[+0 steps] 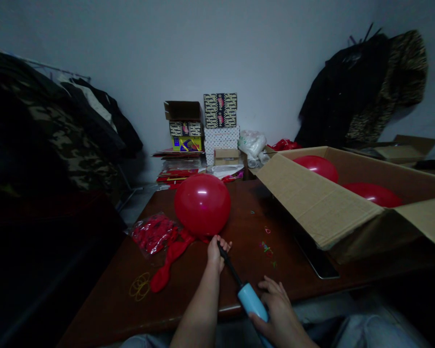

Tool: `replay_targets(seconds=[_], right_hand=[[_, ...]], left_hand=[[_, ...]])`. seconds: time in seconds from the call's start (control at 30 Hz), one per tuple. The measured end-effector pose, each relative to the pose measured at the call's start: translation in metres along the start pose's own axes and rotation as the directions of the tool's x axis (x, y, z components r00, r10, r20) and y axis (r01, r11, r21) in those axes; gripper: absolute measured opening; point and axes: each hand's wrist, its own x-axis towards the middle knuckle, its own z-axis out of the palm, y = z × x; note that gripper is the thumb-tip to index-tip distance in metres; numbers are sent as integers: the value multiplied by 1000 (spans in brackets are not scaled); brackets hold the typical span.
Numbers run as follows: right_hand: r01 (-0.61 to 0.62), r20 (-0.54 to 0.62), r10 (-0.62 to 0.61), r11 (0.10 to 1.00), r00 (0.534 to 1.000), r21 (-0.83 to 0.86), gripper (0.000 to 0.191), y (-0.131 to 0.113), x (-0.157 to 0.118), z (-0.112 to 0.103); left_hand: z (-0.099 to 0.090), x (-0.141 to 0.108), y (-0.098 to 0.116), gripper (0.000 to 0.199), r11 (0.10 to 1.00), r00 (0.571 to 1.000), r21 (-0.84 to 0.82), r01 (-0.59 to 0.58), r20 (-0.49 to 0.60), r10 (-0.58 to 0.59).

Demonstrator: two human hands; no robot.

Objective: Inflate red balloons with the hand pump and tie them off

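Observation:
A round, inflated red balloon point(202, 205) stands over the dark wooden table, its neck end at my left hand point(217, 250). The fingers of that hand are closed around the black front end of a balloon pump point(253, 302), where balloon and nozzle meet; the neck itself is hidden. My right hand point(277, 307) lies around the light blue pump body, thumb across it and fingers loosely bent beside it. Left of the balloon lie limp red balloons point(170, 261) and a clear bag of red balloons point(154, 233).
A large open carton point(319, 203) with red balloons point(317, 166) stands at the right, a phone point(317, 258) under its flap. Yellow rubber bands point(139, 286) lie front left, small coloured bands point(266, 249) right of centre. Stacked boxes point(221, 140) stand behind; clothes point(362, 87) hang at the sides.

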Motion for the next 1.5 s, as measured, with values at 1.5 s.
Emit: replay_targets(seconds=[1.5], right_hand=[[81, 173, -65, 993, 983, -91, 40, 48, -42, 5]], left_hand=[[0, -1, -3, 20, 999, 999, 43, -33, -25, 34]])
